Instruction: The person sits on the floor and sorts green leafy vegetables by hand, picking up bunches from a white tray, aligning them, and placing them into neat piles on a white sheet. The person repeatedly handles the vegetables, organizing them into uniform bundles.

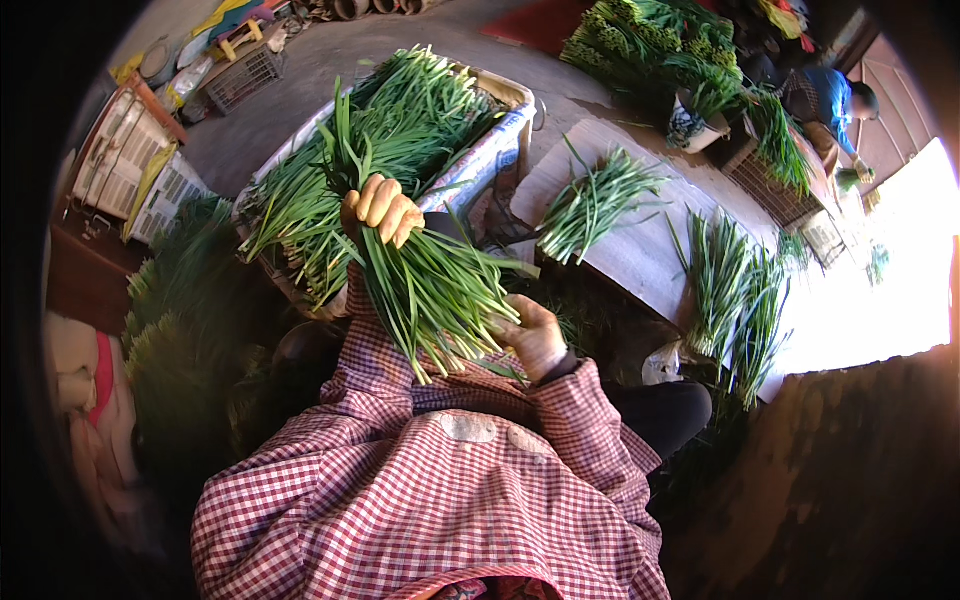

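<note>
My left hand (386, 210) is closed around the leafy middle of a bunch of garlic chives (435, 292), held up over my lap. The dark leaf tips stick up past the fist, and the pale cut ends fan out towards my right hand (536, 337). The thumb and fingertips of that hand are at the stalk ends, slightly blurred; whether they pinch any stalk is hard to tell. Just beyond the left hand is a large lined tub (525, 112) heaped with loose garlic chives (405, 97).
Chive bundles (600, 199) lie on a pale board (645, 247) at the right, with more bundles (739, 292) at its near end. Loose chives (180, 345) are piled at the left. Stacked greens (660, 52), a crate (772, 176) and another person (821, 97) are farther back.
</note>
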`<state>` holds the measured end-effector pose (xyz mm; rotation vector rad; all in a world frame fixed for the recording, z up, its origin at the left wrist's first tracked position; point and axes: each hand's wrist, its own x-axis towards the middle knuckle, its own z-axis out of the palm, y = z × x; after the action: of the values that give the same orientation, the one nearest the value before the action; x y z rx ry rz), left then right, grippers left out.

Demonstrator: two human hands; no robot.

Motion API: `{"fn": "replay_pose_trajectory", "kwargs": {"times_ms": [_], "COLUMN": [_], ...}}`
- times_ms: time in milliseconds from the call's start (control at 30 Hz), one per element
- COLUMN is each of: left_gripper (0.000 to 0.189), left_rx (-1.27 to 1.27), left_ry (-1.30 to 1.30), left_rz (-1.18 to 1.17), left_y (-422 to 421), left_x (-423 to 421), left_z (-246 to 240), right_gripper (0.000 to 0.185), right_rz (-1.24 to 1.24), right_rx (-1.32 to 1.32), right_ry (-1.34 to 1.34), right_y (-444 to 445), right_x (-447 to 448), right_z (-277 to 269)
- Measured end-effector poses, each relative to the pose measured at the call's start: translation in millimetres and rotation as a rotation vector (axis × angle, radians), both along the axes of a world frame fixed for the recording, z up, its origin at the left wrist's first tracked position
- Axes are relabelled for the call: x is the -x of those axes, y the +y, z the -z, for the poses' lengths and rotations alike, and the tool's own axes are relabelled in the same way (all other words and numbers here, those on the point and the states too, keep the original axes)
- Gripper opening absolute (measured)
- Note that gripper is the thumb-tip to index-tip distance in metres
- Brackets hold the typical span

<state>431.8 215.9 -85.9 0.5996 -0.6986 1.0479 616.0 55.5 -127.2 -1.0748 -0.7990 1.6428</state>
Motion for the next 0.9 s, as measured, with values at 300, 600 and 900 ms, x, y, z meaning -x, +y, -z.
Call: {"fn": "replay_pose_trajectory", "kwargs": {"times_ms": [300,600,900], "left_gripper": [0.026,0.028,0.027], "left_rx": [-0.03,-0.044,-0.004], "left_ry": [-0.131,-0.006,0.178], "left_rz": [0.012,0.031,-0.034], "left_y": [-0.7,2.0,10.7], "left_x": [4.2,-1.3,8.1], "left_z": [5.4,2.4,13.6], "right_gripper": [0.016,0.051,0.033], "right_rz": [0.135,-0.05,0.011], "right_rx": [-0.196,-0.371,-0.558], "right_ry": [-0.252,-0.247,-0.632], "right_y": [-23.9,25.8,-24.6], "right_x": [-93.0,-30.8,-12.8], "right_z": [16.5,-23.4,-89.6]}}
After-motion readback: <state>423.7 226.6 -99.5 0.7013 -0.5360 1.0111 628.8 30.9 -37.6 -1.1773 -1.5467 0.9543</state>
